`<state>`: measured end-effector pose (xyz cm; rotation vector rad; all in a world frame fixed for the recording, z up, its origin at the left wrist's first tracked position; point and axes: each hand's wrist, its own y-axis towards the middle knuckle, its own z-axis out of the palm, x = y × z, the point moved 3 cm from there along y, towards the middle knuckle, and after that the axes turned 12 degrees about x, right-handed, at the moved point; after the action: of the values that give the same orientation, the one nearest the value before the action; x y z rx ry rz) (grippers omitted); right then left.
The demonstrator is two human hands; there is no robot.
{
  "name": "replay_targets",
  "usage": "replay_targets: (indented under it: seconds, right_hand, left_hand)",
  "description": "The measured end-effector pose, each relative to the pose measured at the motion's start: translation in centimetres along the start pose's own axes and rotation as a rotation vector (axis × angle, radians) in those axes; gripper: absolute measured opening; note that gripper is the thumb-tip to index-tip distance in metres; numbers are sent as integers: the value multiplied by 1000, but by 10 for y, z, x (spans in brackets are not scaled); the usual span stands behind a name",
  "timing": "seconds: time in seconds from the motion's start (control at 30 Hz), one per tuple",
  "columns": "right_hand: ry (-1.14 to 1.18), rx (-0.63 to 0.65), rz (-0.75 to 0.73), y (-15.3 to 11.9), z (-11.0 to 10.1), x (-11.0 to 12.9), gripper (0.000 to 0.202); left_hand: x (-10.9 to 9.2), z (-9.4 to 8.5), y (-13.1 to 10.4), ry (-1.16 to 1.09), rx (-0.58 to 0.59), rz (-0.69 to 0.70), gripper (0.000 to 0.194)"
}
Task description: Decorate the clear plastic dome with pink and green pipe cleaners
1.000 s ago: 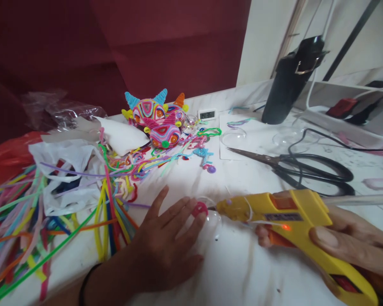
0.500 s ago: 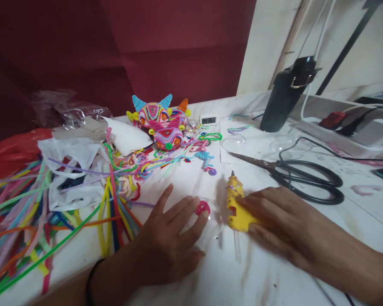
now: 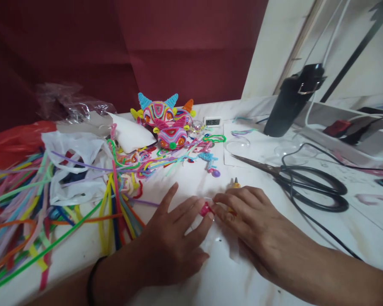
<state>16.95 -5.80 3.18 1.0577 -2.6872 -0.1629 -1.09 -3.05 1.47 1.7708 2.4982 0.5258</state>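
My left hand (image 3: 178,233) has its fingers spread, the tips resting on a small pink coil of fuzzy stem (image 3: 206,209) on a clear plastic dome (image 3: 215,231). Reaching in from the other side, my right hand (image 3: 252,223) touches the same coil and dome with its stretched fingertips. Behind that hand lies a yellow hot glue gun (image 3: 235,184), mostly hidden, its nozzle showing above the knuckles. Large black-handled scissors (image 3: 315,182) lie to the right of it.
Several colourful pipe cleaners (image 3: 22,212) spread over the left side around a white plastic bag (image 3: 76,148). Decorated horned heads (image 3: 169,123) stand at the back beside a small digital clock (image 3: 212,122). A black bottle (image 3: 290,102) and a cable (image 3: 325,233) are on the right.
My right hand has let go of the glue gun and moved left to the pink coil and dome. My left hand stays on the coil. The camera view has shifted slightly.
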Motion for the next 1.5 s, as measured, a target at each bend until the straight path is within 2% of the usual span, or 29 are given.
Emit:
replay_targets:
  seconds: [0.2,0.37,0.6,1.0,1.3,1.5]
  right_hand:
    - [30,-11,12,-2,6,-2,34]
    - [-34,-53,-7,-2,4,-1,35]
    - [-92,-43,-5,-2,4,-2,41]
    - [-49,-71,-28,-3,0,0,41]
    - [-100,-78,-21,0,6,2,39]
    - [70,-71,-3,-1,-5,-2,41]
  left_hand:
    - [0,1,0,-72,-4,-2,43]
    - [2,1,-1,-170,-15,-48,41]
    - [7,-7,-5,-168,-150,-73,26]
    - [7,-6,-4,-124,-129,-31,30]
    - [6,-6,-4,-117,-130,-34,29]
    - [7,-6,-3,-117,-111,-46,28]
